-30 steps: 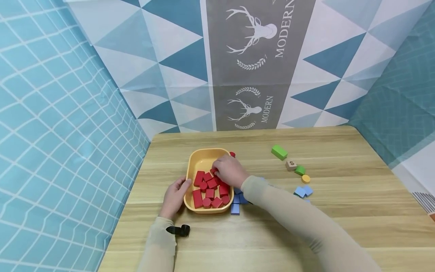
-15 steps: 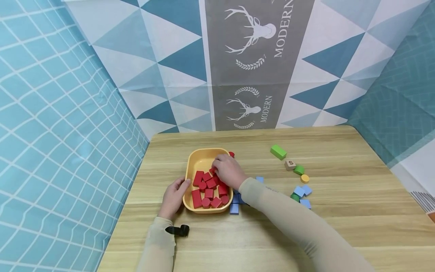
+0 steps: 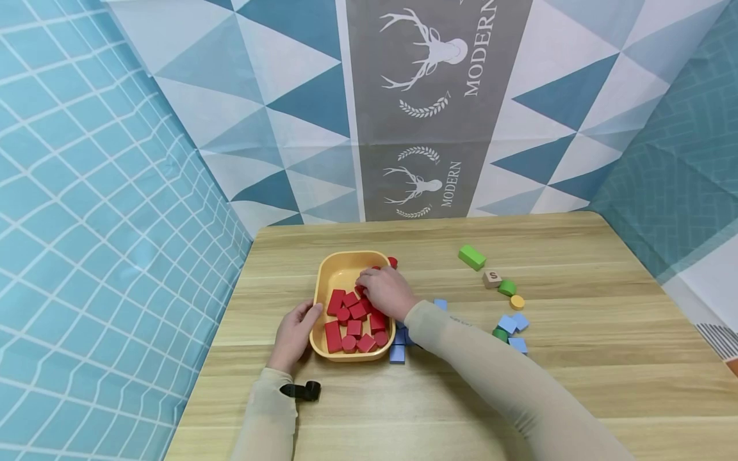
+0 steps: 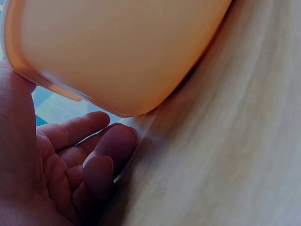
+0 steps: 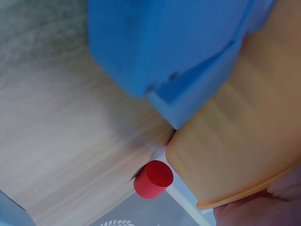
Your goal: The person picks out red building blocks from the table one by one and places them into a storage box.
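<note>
A yellow-orange plastic tray [image 3: 318, 301] with several red blocks [image 3: 354, 328] in it stands on the wooden table, left of the middle. At its left wall, my left hand [image 3: 294, 333] holds the rim with the thumb over it; the left wrist view shows the other fingers [image 4: 75, 129] loosely bent outside, below the rim. My right hand [image 3: 387, 291] reaches over the right rim, its bent fingertips at a red block [image 3: 360, 290] inside. The fingertips' contact is mostly hidden, and the right wrist view catches only part of the hand [image 5: 254, 209].
A red cylinder [image 5: 153, 180] stands outside the tray's far right corner. Blue blocks [image 3: 397, 354] lie along its right side, partly under my right arm. Farther right are a green block [image 3: 473, 257], a lettered wooden cube [image 3: 492, 278], a yellow disc [image 3: 517, 302] and light blue blocks [image 3: 517, 346].
My right hand has shifted slightly inside the tray, and a bit of red now shows behind its knuckles. The left hand stays at the rim.
</note>
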